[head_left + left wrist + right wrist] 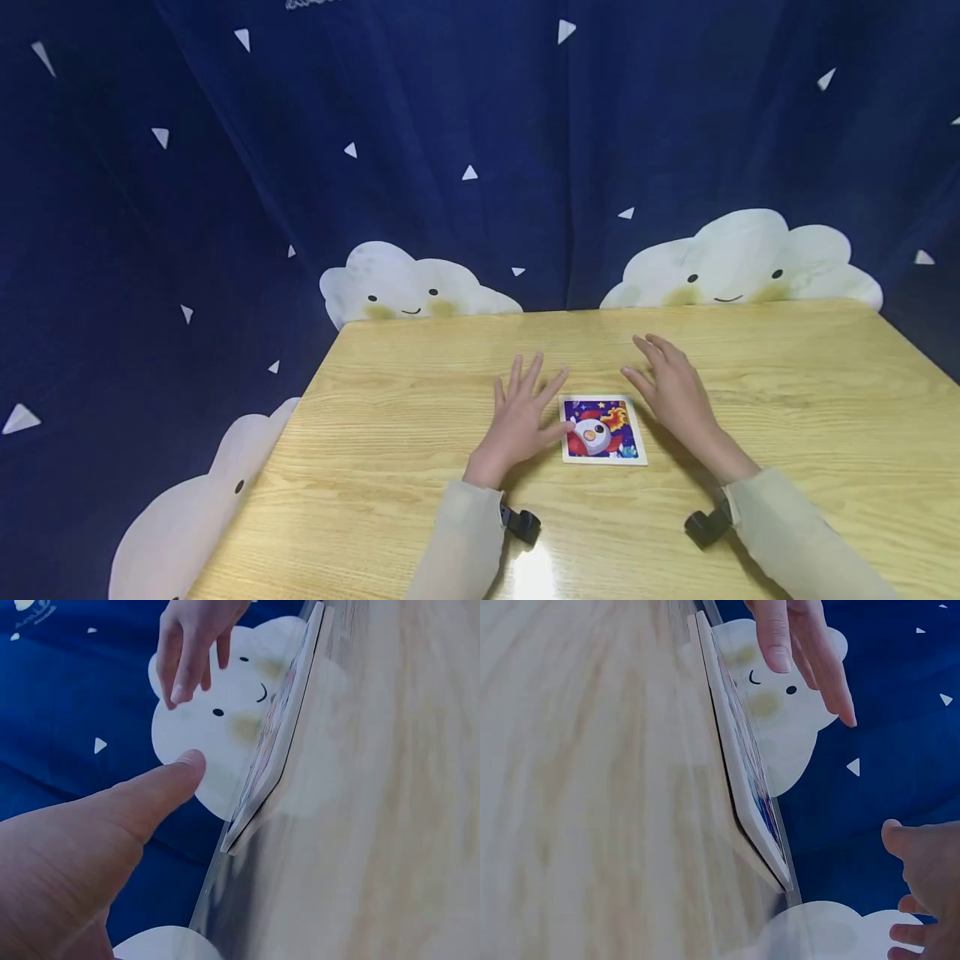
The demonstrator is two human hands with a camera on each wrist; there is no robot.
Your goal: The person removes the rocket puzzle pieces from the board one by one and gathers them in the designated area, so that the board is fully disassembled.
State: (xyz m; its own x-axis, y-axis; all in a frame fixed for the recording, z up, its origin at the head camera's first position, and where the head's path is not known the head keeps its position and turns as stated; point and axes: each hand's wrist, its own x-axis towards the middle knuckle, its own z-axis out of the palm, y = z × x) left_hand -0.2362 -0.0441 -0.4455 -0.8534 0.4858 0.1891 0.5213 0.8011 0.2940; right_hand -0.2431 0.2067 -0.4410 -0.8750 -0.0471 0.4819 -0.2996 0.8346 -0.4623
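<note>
dark blue cloud-print fabric [450,100] backs a wood-grain table [375,417], on which a white-edged picture board [604,432] lies flat. left hand [519,418]: fingers spread, thumb over the board's left edge; right hand [677,396]: raised beside its right edge, thumb apart from slightly bent fingers.
</note>
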